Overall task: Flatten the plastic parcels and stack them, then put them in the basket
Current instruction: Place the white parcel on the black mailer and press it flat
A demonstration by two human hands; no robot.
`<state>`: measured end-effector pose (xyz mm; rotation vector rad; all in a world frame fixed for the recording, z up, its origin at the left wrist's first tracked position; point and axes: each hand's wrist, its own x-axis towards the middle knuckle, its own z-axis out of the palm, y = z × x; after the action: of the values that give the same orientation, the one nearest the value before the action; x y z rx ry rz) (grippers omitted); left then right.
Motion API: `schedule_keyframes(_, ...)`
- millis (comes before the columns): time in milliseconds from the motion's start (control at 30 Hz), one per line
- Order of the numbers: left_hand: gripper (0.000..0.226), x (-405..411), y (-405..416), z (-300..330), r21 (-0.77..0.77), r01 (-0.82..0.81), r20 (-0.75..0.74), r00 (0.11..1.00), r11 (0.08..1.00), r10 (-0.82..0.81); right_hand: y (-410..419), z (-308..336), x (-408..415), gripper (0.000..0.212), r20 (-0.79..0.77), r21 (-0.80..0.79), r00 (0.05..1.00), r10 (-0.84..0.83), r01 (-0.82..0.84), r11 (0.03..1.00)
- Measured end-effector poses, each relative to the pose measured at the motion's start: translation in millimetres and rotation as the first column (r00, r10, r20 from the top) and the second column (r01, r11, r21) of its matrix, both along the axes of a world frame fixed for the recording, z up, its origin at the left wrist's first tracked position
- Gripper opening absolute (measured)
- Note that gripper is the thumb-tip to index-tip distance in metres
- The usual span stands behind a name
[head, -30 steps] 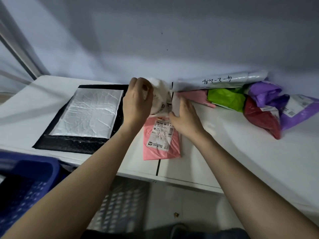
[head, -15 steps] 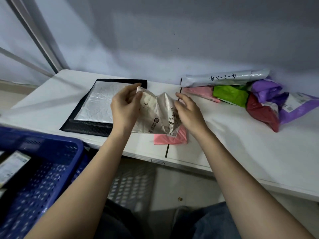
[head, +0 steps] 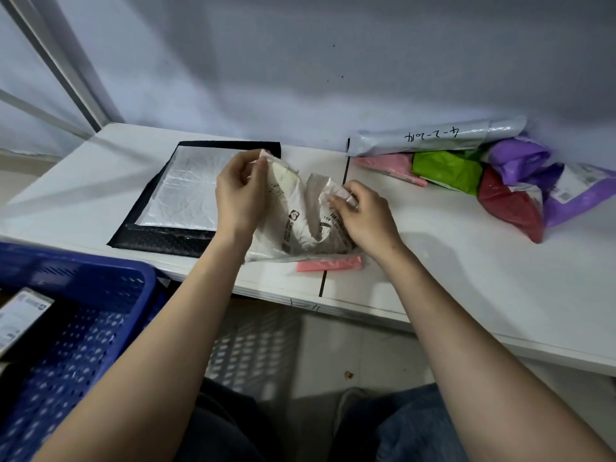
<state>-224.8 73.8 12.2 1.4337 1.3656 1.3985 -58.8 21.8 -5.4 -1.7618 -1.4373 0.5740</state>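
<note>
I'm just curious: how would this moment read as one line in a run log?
step: flattening | left hand: grips white parcel | right hand: pinches it | under it: pink parcel | basket: near left

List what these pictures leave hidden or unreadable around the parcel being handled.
- Pink parcel, head view: only its near edge shows; the crumpled white parcel covers the rest.
- White parcel's label: print too small and creased to read.
- Left hand and right hand: fingertips tucked into the plastic, so each grip is partly hidden.
- Blue basket: cut off by the left and bottom edges; contents mostly out of view.
</note>
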Motion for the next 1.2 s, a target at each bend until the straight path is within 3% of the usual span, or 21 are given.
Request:
schedule_keyframes(100,0.023,-0.9,-2.6,1.8,-0.141,0.108,0.065,0.993,0.984,-0.1,-0.1,5.5,5.5,0.013,-0.065,0.084,0.994,-0.09,0.095,0.992)
schedule_keyframes(200,0.042,-1.3,-3.3,-2.9,-0.158,0.154,0.006,0.988,0.975,-0.155,-0.1,5.8,10.2,0.021,-0.057,0.133,0.986,-0.158,0.164,0.977)
schedule_keyframes(600,0.037,-5.5,8.2,-14.4,-0.019,-0.174,-0.195,0.966,0.985,0.167,5.0,2.5,21.1,0.024,-0.124,0.135,0.935,-0.333,0.348,0.928)
schedule_keyframes(700,0.035,-8.4,11.8,-17.7,-0.011,-0.197,-0.204,0.96,0.98,0.191,6.4,5.0,22.2,0.038,-0.182,0.089,0.918,-0.351,0.371,0.924)
schedule_keyframes(867,0.036,-5.6,13.7,-12.8,0.027,-0.205,-0.19,0.96,0.978,0.206,10.0,6.6,26.2,0.042,-0.185,0.052,0.909,-0.375,0.39,0.919)
schedule_keyframes(1067,0.033,-6.0,13.6,-15.5,-0.113,-0.065,-0.142,0.989,0.991,0.049,5.9,3.8,31.8,0.039,-0.238,0.075,0.903,-0.357,0.384,0.92)
schedule_keyframes(1200,0.005,-6.3,12.6,-9.9,-0.154,0.099,-0.042,0.993,0.983,-0.107,5.0,5.4,38.2,0.024,-0.434,0.106,0.849,-0.301,0.379,0.919)
